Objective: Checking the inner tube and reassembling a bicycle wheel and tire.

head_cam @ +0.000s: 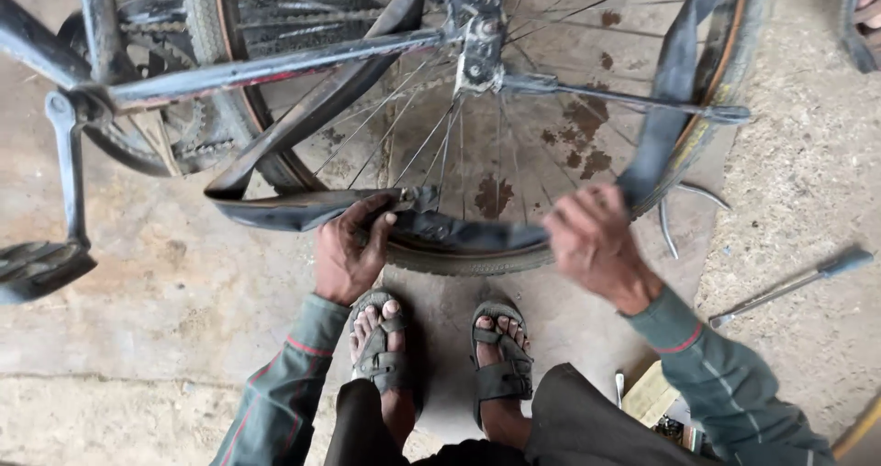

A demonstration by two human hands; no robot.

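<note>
Sandalled feet (440, 356) sit just under the wheel (477, 154). I see my left hand (349, 250) gripping the inner tube (303, 207) against the tyre (459, 260); my right hand (596, 241), blurred, pinches it too. Most of the tube already hangs out; the lower stretch seems still tucked in.

Wheel (514, 108): upright on the floor (184, 292), just ahead of both feet.
Inner tube (303, 207): hanging out of the tyre (459, 260), draped across the wheel's lower rim and up its right side.
Left hand (347, 250): on the tube, left of the right hand (595, 241).
Pedal (37, 269): far left.
Metal tool (794, 287): on the floor, right of the wheel.
Curved levers (684, 209): hooked at the rim's right.
</note>
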